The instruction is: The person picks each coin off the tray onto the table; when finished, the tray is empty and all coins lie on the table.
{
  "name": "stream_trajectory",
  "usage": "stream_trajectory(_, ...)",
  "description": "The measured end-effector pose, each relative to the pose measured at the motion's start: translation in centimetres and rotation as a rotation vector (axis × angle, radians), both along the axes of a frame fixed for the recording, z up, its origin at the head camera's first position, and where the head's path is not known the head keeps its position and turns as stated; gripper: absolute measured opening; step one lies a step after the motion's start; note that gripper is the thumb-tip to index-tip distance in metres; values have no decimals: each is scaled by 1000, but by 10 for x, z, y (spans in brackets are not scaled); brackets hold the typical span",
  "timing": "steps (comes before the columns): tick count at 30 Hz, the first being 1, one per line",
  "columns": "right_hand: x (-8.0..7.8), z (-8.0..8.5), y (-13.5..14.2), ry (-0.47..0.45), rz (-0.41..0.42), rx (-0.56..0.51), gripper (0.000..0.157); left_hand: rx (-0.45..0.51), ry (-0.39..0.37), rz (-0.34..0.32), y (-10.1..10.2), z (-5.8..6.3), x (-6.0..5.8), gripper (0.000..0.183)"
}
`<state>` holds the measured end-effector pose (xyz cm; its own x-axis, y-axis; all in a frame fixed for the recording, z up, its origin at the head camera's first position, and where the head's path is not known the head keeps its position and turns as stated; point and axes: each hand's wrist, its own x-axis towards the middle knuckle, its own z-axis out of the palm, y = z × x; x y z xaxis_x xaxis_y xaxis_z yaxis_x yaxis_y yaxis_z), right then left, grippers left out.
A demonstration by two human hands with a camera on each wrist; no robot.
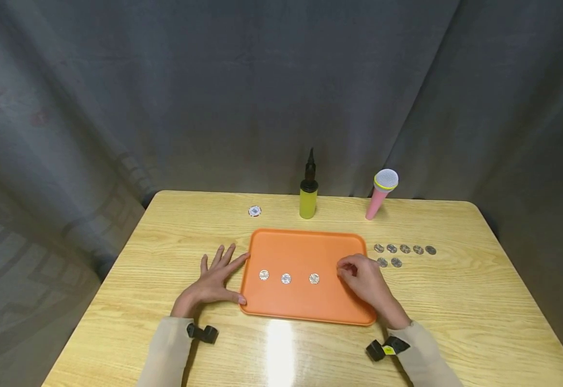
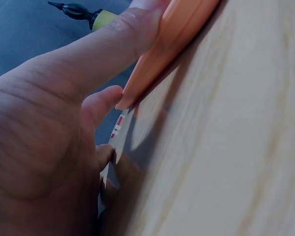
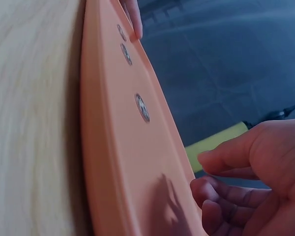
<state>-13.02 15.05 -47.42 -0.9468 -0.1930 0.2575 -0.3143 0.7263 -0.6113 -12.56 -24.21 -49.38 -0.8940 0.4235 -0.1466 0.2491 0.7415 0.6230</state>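
Left hand [image 1: 213,284], fingers spread, touched the tray [image 1: 305,252] (lower centre), presumably steadying it; three coins [image 1: 286,278] lay inside, spaced apart. Right hand [image 1: 365,279] curled above the tray's right side; any grasp was indiscernible.

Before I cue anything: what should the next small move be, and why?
Probably lower the right hand toward the orange tray, just right of the three silver coins: they lie in a rough row, and the hand hovers beyond its end. I can't tell whether it holds one.

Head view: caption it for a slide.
Left hand touches the orange tray holding three coins; right hand hovers above it.
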Motion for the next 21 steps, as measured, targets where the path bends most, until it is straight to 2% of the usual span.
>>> stream_trajectory(14, -1, -6, -28, -115, 59, 34, 13, -1, 6, -2, -1, 0, 1, 114)
stream_trajectory(21, 1, -5, -38, -154, 104, 13, 17, -3, 19, -2, 0, 0, 1, 114)
